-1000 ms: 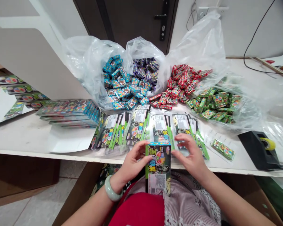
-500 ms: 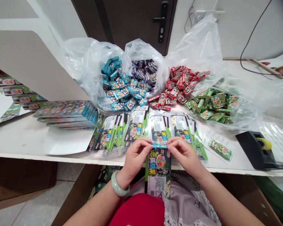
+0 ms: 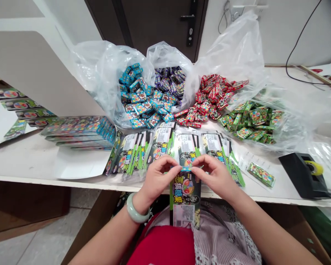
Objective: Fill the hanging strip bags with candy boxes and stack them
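A dark printed candy packet (image 3: 185, 197) with a green side edge hangs in front of me over my lap, just off the table edge. Thumb and forefinger of my left hand (image 3: 160, 176) pinch its top edge at the left. At the right, my right hand (image 3: 215, 176) pinches the same edge. A narrow blue strip (image 3: 185, 169) shows between my fingertips; whether it is a small box inside the packet I cannot tell. Right behind my hands lie overlapping rows of similar flat packets (image 3: 127, 156) on the table.
Open plastic bags hold small blue boxes (image 3: 143, 108), purple boxes (image 3: 171, 82), red boxes (image 3: 215, 92) and green boxes (image 3: 257, 116). At left stand stacked filled packets (image 3: 77, 132) beside a white carton flap (image 3: 52, 73). A black tape dispenser (image 3: 298, 176) and one green packet (image 3: 261, 174) lie right.
My fingertips have come closer together along the packet's top edge, covering more of the blue strip. The packet stays in nearly the same place; the view has shifted slightly.
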Demonstrator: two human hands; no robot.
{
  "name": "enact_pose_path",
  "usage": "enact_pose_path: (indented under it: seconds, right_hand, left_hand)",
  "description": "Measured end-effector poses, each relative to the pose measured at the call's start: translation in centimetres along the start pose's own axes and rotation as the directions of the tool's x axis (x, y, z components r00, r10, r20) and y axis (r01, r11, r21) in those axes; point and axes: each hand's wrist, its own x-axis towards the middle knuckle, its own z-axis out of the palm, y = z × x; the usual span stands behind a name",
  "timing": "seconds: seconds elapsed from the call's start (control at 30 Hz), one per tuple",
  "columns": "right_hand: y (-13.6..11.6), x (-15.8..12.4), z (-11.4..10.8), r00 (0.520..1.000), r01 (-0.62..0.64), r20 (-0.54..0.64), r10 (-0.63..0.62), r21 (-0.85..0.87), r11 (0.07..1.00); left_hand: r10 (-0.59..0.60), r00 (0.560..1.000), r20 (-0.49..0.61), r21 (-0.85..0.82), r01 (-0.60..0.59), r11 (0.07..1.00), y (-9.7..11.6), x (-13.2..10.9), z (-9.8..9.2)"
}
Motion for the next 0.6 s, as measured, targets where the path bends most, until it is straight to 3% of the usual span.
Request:
enact_pose_path:
  seconds: [0.13,0.37,0.5,0.6]
  right_hand:
    - [-0.8,0.4,0.0,0.995,-0.087,0.060,0.083,0.073,0.994]
    - [-1.1,0.1,-0.2,0.996,0.064,0.060,-0.063,-0.020,0.998]
    - [-1.0,0.2,-0.2,0.997,0.044,0.062,-0.042,-0.034,0.998]
    - [-0.8,0.1,-0.2,0.987,0.148,0.084,-0.139,-0.122,0.981]
  left_hand:
    - [-0.085,0.994,0.073,-0.010,0.086,0.996,0.9,0.8,0.1]
    - [0.022,0.972,0.234,0.001,-0.023,1.000,0.9,0.8,-1.0]
    - [0.017,0.966,0.257,0.030,-0.026,0.999,1.1,1.0,-1.1]
    - [0.027,0.962,0.271,0.079,-0.050,0.996,1.0,1.0,-1.1]
